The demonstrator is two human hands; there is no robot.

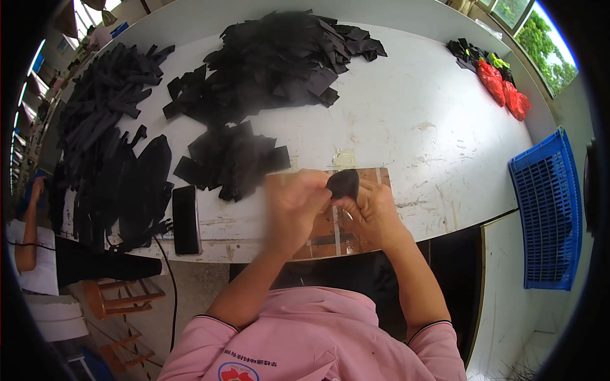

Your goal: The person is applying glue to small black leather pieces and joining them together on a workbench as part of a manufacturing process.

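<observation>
A small folded piece of black fabric point(344, 184) is between my two hands, above a brown board at the table's front edge. My right hand point(377, 214) is closed on it, the thumb on the near side and the fingers behind. My left hand point(293, 206) is smeared by motion; its fingertips are pinched together at the fabric's left edge. Beneath my hands, the brown board point(323, 230) has pale strips across it. Close by on the left, a small heap of black fabric pieces point(232, 159) lies on the white table point(400, 108).
A larger black fabric pile point(273, 63) spreads behind, with long black strips point(105, 95) at far left. A dark phone point(186, 220) lies near the front edge. Red plastic bags point(502, 89) sit back right, above a blue crate point(548, 213). Another person point(35, 244) is at left.
</observation>
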